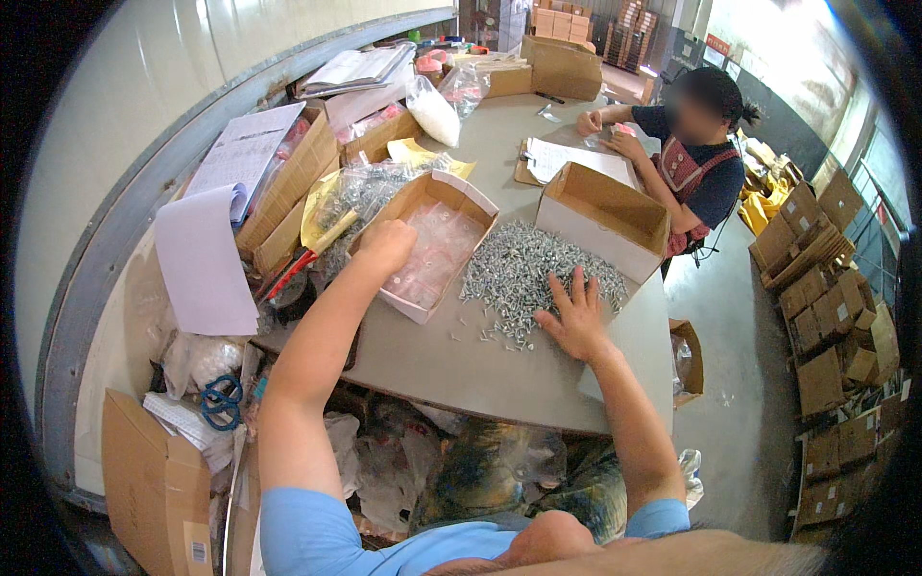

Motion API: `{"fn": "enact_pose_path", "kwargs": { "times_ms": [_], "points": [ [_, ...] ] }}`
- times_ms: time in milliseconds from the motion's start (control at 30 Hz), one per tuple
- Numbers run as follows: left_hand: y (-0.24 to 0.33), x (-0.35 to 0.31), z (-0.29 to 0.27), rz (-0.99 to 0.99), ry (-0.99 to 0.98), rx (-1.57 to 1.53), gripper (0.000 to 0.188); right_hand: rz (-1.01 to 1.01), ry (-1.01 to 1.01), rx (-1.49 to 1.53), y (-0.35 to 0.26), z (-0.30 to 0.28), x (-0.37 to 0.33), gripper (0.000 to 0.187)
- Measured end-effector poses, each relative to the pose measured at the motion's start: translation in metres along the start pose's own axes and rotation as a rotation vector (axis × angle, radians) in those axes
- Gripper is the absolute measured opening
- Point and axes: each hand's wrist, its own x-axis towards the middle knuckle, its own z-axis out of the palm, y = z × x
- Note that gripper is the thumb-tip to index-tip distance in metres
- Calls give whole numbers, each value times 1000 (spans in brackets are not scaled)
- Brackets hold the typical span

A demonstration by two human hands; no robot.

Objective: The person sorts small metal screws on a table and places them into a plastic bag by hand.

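Observation:
My left hand (388, 246) reaches over the left wall of a white cardboard box (491, 204), its fingers curled. Whatever they hold, if anything, is hidden. Inside that box lie small clear plastic bags (437, 252) with a reddish tint. To the box's right, a wide heap of small silvery screws (519, 274) spreads over the grey table (461, 370). Resting on the heap's near right side, my right hand (576, 319) has its fingers spread. An open white box (605, 235) with a brown inside stands just behind the screws.
Across the table a person (696, 144) handles a small item beside a clipboard (576, 161). Bagged hardware (360, 192), papers (206, 250) and cartons (288, 192) crowd the left side. Stacked cartons (836, 307) stand along the right. Bags (384, 461) lie under the table edge.

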Motion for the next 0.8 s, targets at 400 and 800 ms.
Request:
{"fn": "enact_pose_path", "kwargs": {
  "times_ms": [400,800],
  "points": [
    [15,-50,-31,-2,314,-902,17,-174,-189,-34,-35,-24,-115,83],
    [107,-158,-31,208,424,-946,12,-169,-137,44,-42,-11,-104,93]
  ]
}}
